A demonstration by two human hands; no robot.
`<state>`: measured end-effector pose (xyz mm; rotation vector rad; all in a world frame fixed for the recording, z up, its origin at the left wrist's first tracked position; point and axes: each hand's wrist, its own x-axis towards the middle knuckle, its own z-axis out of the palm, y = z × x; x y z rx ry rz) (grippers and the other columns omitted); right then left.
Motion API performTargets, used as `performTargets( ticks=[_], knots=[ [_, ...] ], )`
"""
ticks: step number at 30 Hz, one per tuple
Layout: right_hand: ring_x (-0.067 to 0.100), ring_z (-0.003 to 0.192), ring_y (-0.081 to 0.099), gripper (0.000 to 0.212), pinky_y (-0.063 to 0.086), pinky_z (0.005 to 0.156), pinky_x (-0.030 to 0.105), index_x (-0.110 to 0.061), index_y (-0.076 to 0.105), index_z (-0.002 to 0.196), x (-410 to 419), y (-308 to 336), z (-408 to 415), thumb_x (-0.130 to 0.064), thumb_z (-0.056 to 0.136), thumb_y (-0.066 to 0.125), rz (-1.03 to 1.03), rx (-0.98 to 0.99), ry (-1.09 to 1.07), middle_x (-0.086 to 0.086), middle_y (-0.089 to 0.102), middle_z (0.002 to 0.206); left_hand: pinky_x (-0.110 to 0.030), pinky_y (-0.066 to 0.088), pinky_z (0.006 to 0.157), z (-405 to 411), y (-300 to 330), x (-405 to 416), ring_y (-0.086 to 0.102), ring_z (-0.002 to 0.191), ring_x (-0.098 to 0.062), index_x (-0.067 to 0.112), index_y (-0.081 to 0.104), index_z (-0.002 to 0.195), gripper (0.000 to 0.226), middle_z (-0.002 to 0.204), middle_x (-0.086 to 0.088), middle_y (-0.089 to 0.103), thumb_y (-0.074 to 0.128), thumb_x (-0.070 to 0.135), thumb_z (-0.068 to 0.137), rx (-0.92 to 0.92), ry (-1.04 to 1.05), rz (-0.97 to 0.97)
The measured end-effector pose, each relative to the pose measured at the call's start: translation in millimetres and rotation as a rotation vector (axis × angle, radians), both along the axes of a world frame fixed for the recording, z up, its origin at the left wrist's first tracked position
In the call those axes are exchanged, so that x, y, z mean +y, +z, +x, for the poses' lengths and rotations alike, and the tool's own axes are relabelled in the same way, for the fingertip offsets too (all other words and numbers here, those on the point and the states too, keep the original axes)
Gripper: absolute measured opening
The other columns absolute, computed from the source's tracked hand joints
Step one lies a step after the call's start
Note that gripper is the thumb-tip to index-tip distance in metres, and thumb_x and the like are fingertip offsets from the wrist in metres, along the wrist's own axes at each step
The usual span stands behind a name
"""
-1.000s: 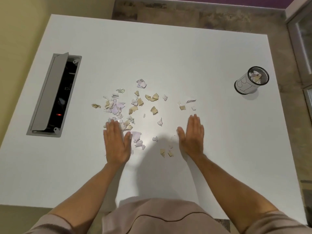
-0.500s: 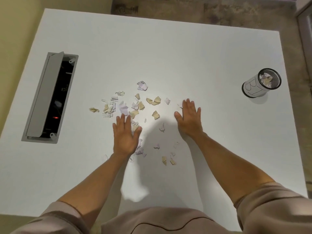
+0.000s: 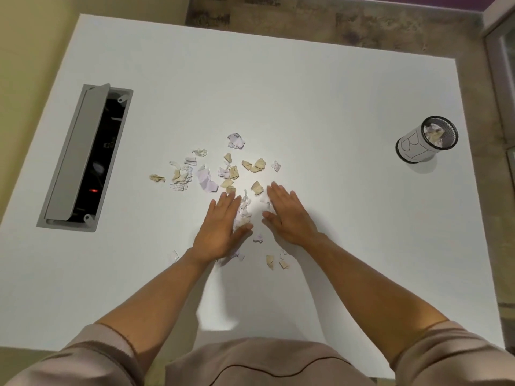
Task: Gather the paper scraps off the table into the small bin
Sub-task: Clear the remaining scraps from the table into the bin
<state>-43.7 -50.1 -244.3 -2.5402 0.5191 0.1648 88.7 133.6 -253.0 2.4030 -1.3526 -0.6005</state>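
Note:
Several torn paper scraps (image 3: 207,179), tan, white and pale purple, lie scattered over the middle of the white table (image 3: 320,93). My left hand (image 3: 220,229) and my right hand (image 3: 287,215) lie flat on the table with straight fingers, palms turned toward each other. A small heap of scraps (image 3: 243,211) is bunched between them. A few scraps (image 3: 276,261) lie nearer to me, by my wrists. The small bin (image 3: 418,144), a mesh cup wrapped in white paper, stands at the far right with some scraps inside.
An open grey cable hatch (image 3: 83,160) is sunk into the table at the left. The table's right edge runs just beyond the bin, with stone floor (image 3: 362,26) past it. A glass door frame (image 3: 501,65) stands at the far right.
Both hands have slid inward toward each other over the table, pushing scraps into a small heap between them. The right hand moved left the most.

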Motion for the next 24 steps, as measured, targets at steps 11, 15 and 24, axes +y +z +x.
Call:
performTargets(
  ticks=[11, 15, 24],
  knots=[
    [0.028, 0.144, 0.027, 0.052, 0.024, 0.118, 0.043, -0.011, 0.036, 0.145, 39.3, 10.4, -50.7, -0.034, 0.1, 0.041, -0.087, 0.045, 0.28, 0.009, 0.032, 0.156, -0.04, 0.01, 0.12, -28.5, 9.4, 27.5, 0.015, 0.149, -0.027, 0.022, 0.033, 0.146, 0.083, 0.16, -0.004, 0.022, 0.057, 0.066, 0.08, -0.095, -0.306, 0.128],
    [0.026, 0.14, 0.035, 0.051, 0.032, 0.112, 0.041, -0.007, 0.048, 0.138, 44.9, 21.2, -70.9, -0.041, 0.1, 0.039, -0.069, -0.017, 0.234, 0.01, 0.044, 0.148, -0.047, 0.017, 0.119, -34.1, 23.8, 44.3, 0.014, 0.149, -0.029, 0.024, 0.03, 0.149, 0.097, 0.16, -0.005, 0.021, 0.064, 0.07, 0.071, -0.05, -0.219, 0.081],
    [0.027, 0.127, 0.034, 0.094, 0.047, 0.089, 0.04, -0.028, 0.017, 0.147, 63.0, 35.0, -95.1, -0.055, 0.073, 0.069, 0.071, 0.297, -0.346, 0.005, 0.029, 0.139, -0.046, 0.038, 0.104, -37.1, 37.3, 62.0, 0.024, 0.137, -0.036, 0.044, 0.005, 0.151, 0.125, 0.161, -0.008, 0.003, 0.084, 0.06, 0.054, -0.022, 0.014, 0.321]
  ],
)
